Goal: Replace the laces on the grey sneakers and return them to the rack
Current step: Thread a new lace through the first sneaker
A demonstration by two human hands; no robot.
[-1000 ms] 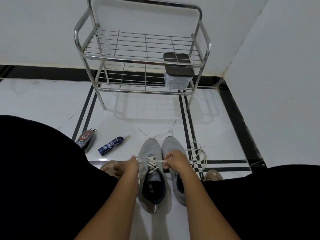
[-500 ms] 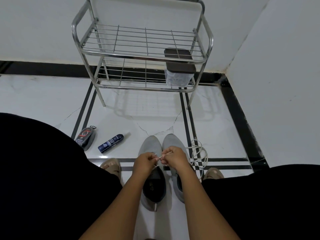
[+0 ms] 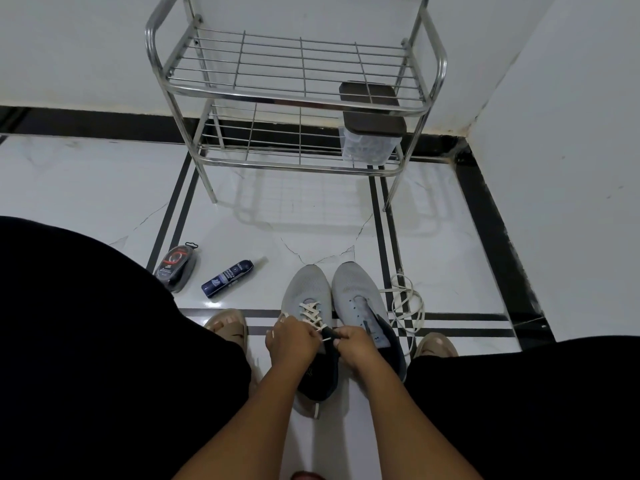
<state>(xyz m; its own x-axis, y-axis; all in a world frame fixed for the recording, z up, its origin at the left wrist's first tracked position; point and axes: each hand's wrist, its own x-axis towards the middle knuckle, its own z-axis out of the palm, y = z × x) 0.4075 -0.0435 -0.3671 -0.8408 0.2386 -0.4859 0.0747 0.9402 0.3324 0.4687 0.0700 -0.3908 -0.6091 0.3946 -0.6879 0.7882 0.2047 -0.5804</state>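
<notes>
At the top eyelets of the left sneaker (image 3: 306, 299), the left hand (image 3: 292, 341) and right hand (image 3: 355, 344) each have fingers curled on an end of the cream lace (image 3: 313, 315) — pull both ends evenly before knotting, I judge. Beside it the right sneaker (image 3: 358, 296) sits unlaced, a loose lace (image 3: 408, 303) coiled just beyond; open floor (image 3: 294, 223) leads to the rack (image 3: 298, 98), whose lower shelf holds a lidded box (image 3: 370, 133) — mind its front rail.

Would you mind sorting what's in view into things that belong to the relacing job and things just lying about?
Job:
left sneaker, half laced
right sneaker, unlaced
loose lace
rack
left hand
right hand

Lying about:
shoe polish sponge
spray bottle
lidded container
</notes>
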